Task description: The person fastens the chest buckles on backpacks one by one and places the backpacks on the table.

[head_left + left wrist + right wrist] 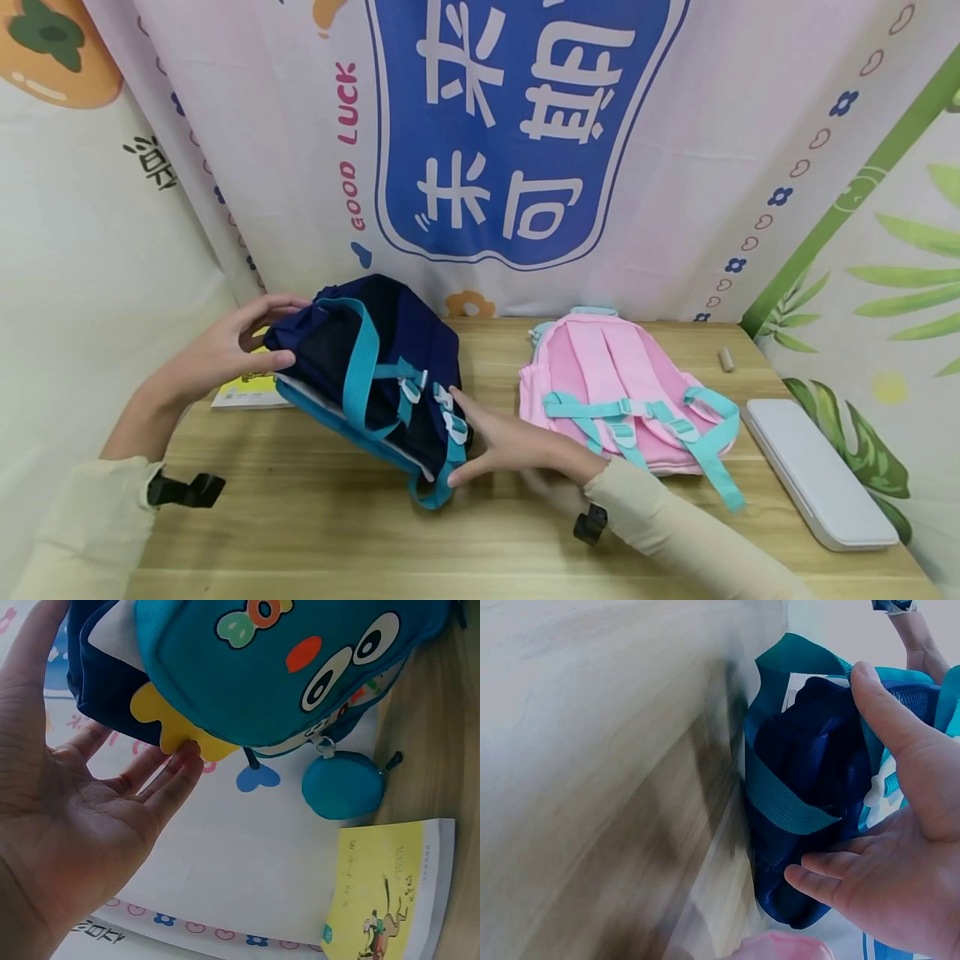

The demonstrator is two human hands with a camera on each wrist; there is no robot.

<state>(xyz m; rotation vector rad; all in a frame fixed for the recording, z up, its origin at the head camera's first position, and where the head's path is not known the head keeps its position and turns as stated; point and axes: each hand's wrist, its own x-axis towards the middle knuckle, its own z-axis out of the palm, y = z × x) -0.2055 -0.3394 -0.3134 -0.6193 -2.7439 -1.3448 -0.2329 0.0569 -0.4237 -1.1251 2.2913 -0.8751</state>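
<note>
A navy backpack (pixel 420 333) with teal straps leans tilted on the table, its strap side up in the head view. The left hand (pixel 217 342) holds its left end, thumb on the near side, fingers round the far side. In the left wrist view those fingertips touch a yellow scalloped piece (pixel 176 724) beside a teal front panel (pixel 247 675) with cartoon eyes. At the bag's other end, the right hand (pixel 506 442) has thumb and fingers spread, fingertips at the teal strap (pixel 455 454) and white buckles. A round teal pouch (pixel 341 786) hangs from a zipper.
Right of the navy bag lies a pink backpack (pixel 607 367) with mint straps. Farther right are a white case (pixel 821 475) and a small tan cylinder (pixel 726 360). A yellow book (pixel 379 892) lies by the left hand. A printed curtain (pixel 262 167) backs the table (pixel 375 542).
</note>
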